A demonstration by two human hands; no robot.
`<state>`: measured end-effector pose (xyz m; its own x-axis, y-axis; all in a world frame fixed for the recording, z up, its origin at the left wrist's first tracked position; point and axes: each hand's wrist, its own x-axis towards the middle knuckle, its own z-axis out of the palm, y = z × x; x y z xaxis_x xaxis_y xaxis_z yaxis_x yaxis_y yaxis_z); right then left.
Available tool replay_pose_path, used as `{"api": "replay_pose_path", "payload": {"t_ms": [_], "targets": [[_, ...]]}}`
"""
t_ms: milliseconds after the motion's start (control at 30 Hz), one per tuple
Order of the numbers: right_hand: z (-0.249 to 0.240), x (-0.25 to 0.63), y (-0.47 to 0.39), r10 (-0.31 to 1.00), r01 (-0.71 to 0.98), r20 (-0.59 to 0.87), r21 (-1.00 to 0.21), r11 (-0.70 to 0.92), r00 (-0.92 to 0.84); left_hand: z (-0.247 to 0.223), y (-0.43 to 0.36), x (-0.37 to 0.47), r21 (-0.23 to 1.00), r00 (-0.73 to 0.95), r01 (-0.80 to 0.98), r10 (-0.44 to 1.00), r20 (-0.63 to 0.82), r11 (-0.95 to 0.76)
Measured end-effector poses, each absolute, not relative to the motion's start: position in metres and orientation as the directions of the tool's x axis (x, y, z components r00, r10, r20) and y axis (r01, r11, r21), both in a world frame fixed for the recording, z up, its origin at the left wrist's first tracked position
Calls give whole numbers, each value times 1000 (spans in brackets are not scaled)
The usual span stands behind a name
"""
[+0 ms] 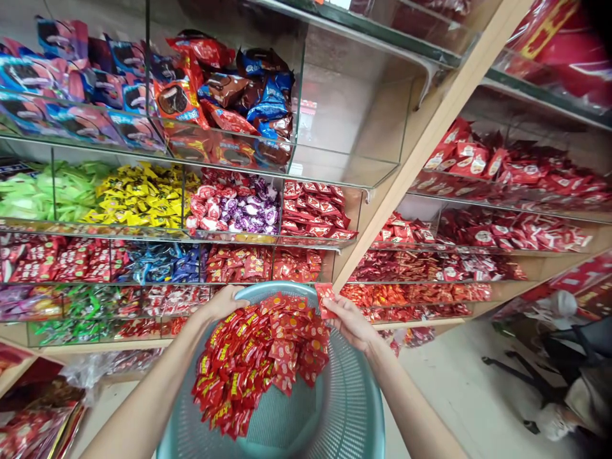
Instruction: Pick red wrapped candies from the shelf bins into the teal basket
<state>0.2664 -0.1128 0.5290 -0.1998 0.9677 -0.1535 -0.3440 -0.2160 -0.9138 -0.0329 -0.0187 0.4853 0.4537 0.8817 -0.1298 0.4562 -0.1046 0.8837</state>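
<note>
In front of me is a teal perforated plastic basket (pixel 356 401). Many red wrapped candies (pixel 248 357) are heaped against its far and left side, some with yellow print, others with round orange patterns. At the far left rim, my left hand (pixel 224 306) grips the basket, its fingertips partly hidden. My right hand (pixel 351 322) is closed at the far right rim, pinching a small red candy packet (pixel 325 299) between thumb and fingers. That packet is held upright just over the rim, near the shelf edge.
Glass-fronted shelves with yellow candies (pixel 148 194), green candies (pixel 90 306) and chocolate-pie packs (pixel 229 89) rise ahead. A wooden post (pixel 382 223) divides them from the right-hand shelves of red packets (pixel 516 229). A wheeled chair base (pixel 523 376) stands at right; bagged goods (pixel 33 424) lie lower left.
</note>
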Motion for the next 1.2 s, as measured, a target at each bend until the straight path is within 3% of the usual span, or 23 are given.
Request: {"api": "replay_pose_path", "payload": {"t_ms": [300, 633, 967, 1200], "targets": [[519, 263, -141, 988, -411, -123, -899, -149, -89, 485, -13, -27, 854, 499, 486, 861, -98, -184], [518, 258, -141, 997, -368, -77, -926, -81, -24, 485, -15, -28, 859, 469, 491, 874, -123, -143], [520, 254, -147, 989, -331, -110, -934, -136, -96, 482, -14, -30, 847, 456, 508, 883, -111, -156], [517, 252, -149, 997, -270, -59, -960, -69, -46, 483, -15, -31, 820, 455, 544, 883, -112, -176]]}}
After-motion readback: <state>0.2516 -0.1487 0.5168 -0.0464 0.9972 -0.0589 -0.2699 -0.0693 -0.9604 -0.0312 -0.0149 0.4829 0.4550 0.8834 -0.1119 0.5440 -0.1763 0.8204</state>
